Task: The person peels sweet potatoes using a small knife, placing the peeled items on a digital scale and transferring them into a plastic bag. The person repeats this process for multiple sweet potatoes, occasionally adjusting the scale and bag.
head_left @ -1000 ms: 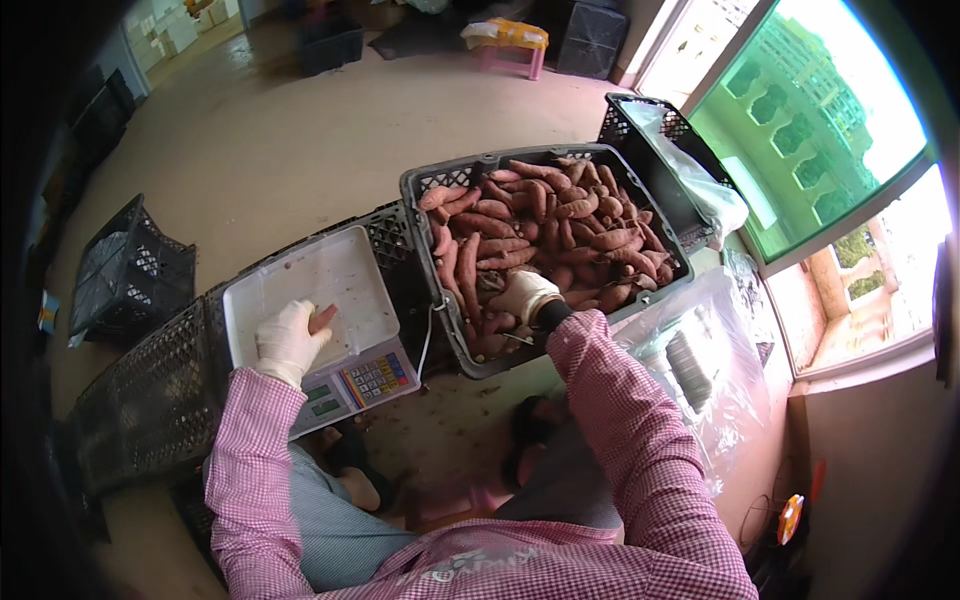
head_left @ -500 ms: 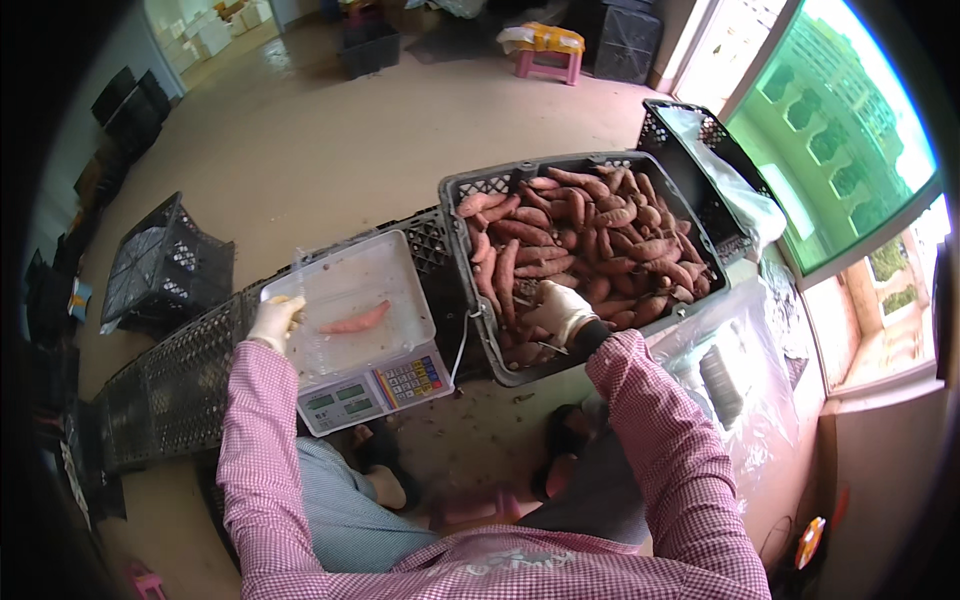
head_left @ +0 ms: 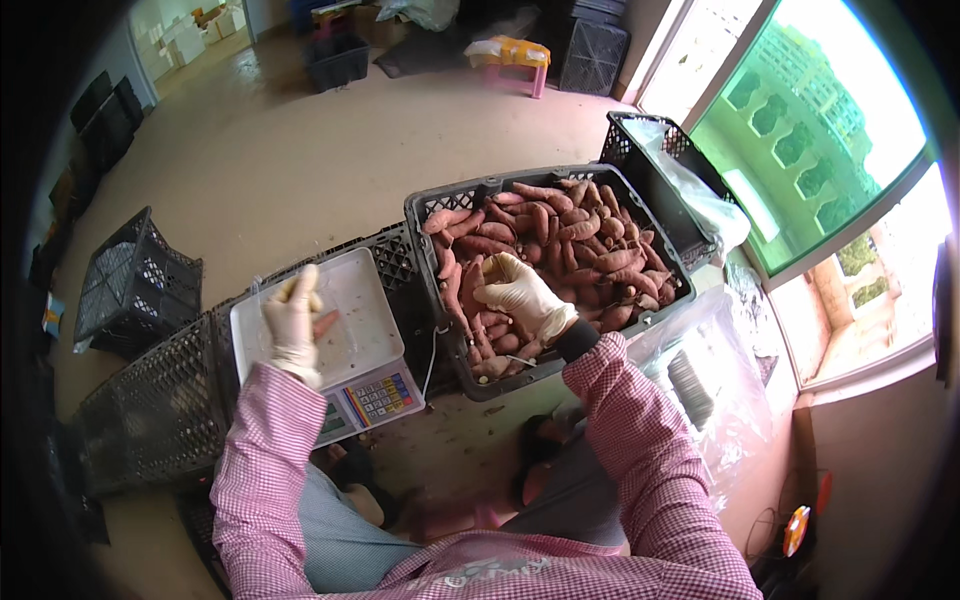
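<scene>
My gloved left hand [head_left: 292,318] is above the pale tray [head_left: 368,290] of a digital scale [head_left: 372,398], its fingers curled; what they hold, if anything, is hidden. Just beside it, a single sweet potato [head_left: 326,323] lies on the tray, partly covered by the hand, with clear plastic around it. To the right, my gloved right hand [head_left: 528,296] reaches into a black crate [head_left: 640,326] heaped with reddish sweet potatoes [head_left: 582,228]. Its thumb and fingers close on a long sweet potato [head_left: 473,284] near the crate's left side.
Upturned black crates [head_left: 150,420] carry the scale. Another black crate [head_left: 135,285] stands on the floor at left, and one lined with plastic [head_left: 655,165] is behind the full crate. A clear bag with white trays [head_left: 690,385] lies at right. A pink stool [head_left: 512,68] stands far off.
My left hand has risen from the tray's left edge over the tray, its fingers now upward. My right hand has moved left and away from me, onto a long sweet potato. The view has shifted slightly.
</scene>
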The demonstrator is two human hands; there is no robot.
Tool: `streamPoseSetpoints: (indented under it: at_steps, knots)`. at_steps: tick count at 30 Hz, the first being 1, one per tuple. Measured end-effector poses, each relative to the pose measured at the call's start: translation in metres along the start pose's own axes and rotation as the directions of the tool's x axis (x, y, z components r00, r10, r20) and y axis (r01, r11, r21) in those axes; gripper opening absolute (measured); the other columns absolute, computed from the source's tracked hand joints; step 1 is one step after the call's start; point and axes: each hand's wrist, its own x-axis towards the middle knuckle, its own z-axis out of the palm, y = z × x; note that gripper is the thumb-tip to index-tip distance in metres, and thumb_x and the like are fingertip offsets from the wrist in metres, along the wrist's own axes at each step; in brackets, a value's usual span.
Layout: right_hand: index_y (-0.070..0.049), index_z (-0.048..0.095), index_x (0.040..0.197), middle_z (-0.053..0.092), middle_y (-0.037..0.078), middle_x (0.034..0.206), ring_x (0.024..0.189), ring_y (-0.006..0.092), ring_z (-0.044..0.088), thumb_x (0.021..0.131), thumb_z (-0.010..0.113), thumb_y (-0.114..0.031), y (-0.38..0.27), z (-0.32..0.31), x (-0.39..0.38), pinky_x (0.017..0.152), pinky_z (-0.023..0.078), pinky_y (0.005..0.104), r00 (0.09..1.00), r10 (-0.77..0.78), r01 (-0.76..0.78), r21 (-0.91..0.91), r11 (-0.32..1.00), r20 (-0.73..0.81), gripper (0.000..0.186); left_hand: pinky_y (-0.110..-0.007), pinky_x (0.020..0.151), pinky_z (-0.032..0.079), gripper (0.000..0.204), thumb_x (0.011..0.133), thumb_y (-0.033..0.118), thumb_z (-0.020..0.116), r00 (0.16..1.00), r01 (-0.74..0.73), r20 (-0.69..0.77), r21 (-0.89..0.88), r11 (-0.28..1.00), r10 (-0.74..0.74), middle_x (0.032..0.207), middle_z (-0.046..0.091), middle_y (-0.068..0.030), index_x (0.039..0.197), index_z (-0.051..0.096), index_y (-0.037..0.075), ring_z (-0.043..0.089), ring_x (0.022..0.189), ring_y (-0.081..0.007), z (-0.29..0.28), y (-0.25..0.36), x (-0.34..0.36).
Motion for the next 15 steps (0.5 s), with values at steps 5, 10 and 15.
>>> streamPoseSetpoints:
  at_steps: [5,10,15]
  knots:
    - [-0.006,0.056,0.098,0.056,-0.002,0.092,0.083,0.0075,0.051,0.081,0.070,-0.006,-0.020,0.034,-0.011,0.078,0.043,0.0221,0.990,-0.125,0.119,0.099,0.988,0.058,0.023,-0.020,0.045,0.021,0.040,0.088,0.040,0.070,0.964,-0.066,0.260,0.056,0.996,0.049,0.051,0.044,0.0087,0.065,0.065,0.008,0.032,0.046,-0.0008,0.050,-0.031,-0.047]
    - [-0.004,0.055,0.103,0.055,0.000,0.095,0.082,0.0051,0.056,0.087,0.072,-0.011,-0.023,0.050,-0.022,0.075,0.049,0.0200,0.980,-0.179,0.168,0.120,0.978,0.085,0.025,-0.019,0.067,0.046,0.021,0.089,0.014,0.072,0.799,0.061,0.602,-0.101,0.993,0.012,0.084,0.066,0.0013,0.105,0.067,0.001,0.057,0.073,-0.0042,0.071,-0.046,-0.055]
    - [-0.003,0.058,0.102,0.058,0.001,0.093,0.082,0.0085,0.059,0.087,0.069,-0.007,-0.020,0.038,-0.025,0.070,0.050,0.0241,0.971,-0.221,0.232,-0.139,0.963,0.089,0.018,-0.022,0.072,0.048,0.018,0.090,0.017,0.070,0.708,0.081,0.704,-0.156,0.984,0.054,0.092,0.066,0.0010,0.102,0.064,0.005,0.058,0.078,-0.0061,0.063,-0.062,-0.037]
